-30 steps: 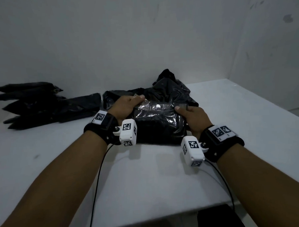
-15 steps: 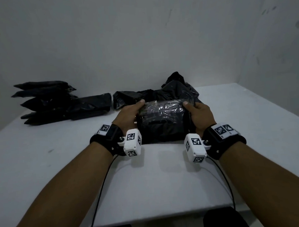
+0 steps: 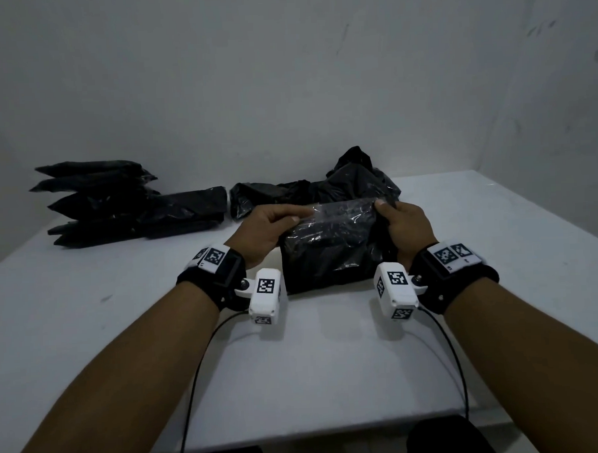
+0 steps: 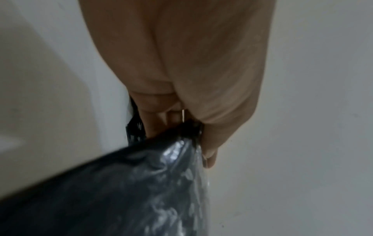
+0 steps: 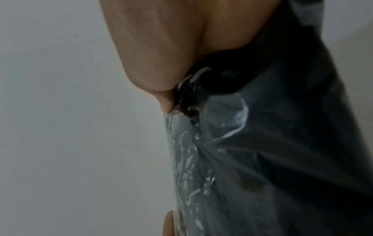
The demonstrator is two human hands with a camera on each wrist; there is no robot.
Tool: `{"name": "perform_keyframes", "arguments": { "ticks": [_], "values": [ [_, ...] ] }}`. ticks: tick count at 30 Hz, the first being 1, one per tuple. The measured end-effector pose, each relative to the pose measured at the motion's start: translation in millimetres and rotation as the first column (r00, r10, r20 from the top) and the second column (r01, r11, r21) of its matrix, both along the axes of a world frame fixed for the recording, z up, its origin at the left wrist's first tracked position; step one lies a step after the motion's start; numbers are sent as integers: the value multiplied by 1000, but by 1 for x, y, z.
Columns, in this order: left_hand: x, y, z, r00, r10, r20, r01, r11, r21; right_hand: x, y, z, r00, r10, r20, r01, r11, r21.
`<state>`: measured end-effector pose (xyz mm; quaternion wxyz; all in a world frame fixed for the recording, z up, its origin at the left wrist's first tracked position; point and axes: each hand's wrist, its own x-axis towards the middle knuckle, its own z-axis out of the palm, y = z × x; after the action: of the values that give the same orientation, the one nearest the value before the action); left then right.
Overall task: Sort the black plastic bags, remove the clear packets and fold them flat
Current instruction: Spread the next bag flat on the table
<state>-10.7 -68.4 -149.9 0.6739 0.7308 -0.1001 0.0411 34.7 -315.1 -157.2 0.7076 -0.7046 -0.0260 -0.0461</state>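
While both pinch its top edge, the clear packet (image 3: 338,224) looks slippery and limp.
Left hand (image 3: 263,233) and right hand (image 3: 405,226) best grip the corners.

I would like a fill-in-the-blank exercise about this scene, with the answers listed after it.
1. Both hands hold the clear packet by its ____ edge.
2. The stack of flat packets lies at the table's far ____ side.
3. The loose black bags lie ____ the held packet.
4. The table is ____ in colour.

Answers: top; left; behind; white
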Motion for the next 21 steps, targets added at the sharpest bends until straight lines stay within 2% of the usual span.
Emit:
{"name": "perform_keyframes", "arguments": {
  "ticks": [5,8,11,13,18,21],
  "values": [
    [-6,1,3,1000,4,-4,-4,1000,-21,-9,0,9,999,51,-7,-51,998,40],
    [-8,-6,1,996,47,72,-46,999,-15,-13,1,12,995,98,-26,-95,992,83],
    [-7,-11,-1,971,133,200,-146,988,52,-12,5,10,999,45,15,-45,998,-40],
    [-7,-11,-3,964,159,215,-173,984,49,-11,6,10,999,16,50,-10,995,-103],
    [-9,-9,-7,974,121,189,-128,991,25,-16,2,13,996,72,54,-66,993,-97],
    [-12,-13,-2,975,74,211,-84,996,39,-17,6,16,990,108,88,-94,984,-149]
  ]
}}
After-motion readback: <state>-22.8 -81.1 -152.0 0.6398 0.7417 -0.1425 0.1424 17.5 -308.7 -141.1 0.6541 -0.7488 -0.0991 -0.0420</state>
